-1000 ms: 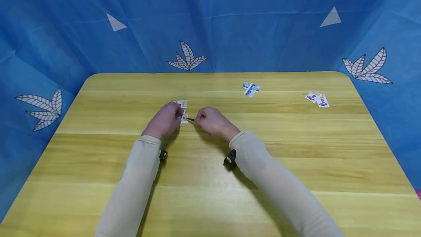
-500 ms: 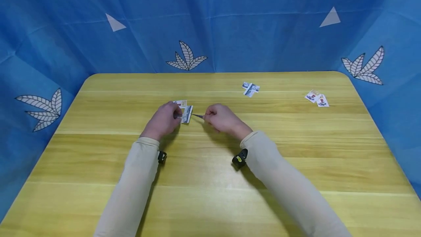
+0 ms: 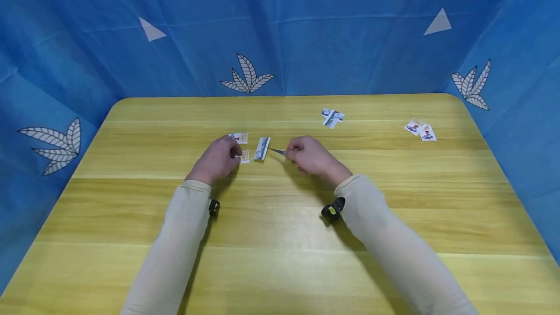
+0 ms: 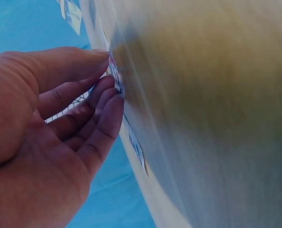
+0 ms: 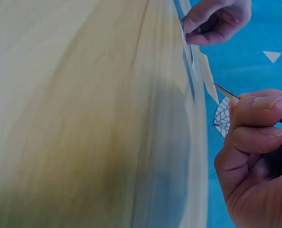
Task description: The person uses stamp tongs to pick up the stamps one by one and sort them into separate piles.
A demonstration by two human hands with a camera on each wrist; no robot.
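Observation:
My right hand (image 3: 309, 155) pinches a pair of thin dark tweezers (image 3: 277, 151) between thumb and index finger. At the tweezers' tips hangs a small blue-grey printed paper piece (image 3: 262, 148), stamp-like; in the right wrist view this paper piece (image 5: 210, 78) is tilted and off the table. My left hand (image 3: 216, 158) lies to its left, bent fingertips touching a white-bordered stamp-like piece (image 3: 245, 157) on the table. A similar piece (image 3: 239, 138) lies just behind, partly covered by the hand. The left wrist view has the thumb and fingertips (image 4: 113, 107) against the flat pieces.
Several blue-grey stamp-like pieces (image 3: 333, 118) overlap near the back of the wooden table (image 3: 280, 266). Two white pieces with coloured pictures (image 3: 421, 130) lie farther right. A blue patterned curtain (image 3: 280, 33) encloses the back and sides.
My right hand has moved right, drawing the blue-grey piece with the tweezers away from my left fingers and uncovering the white-bordered piece beneath. The left hand has barely moved.

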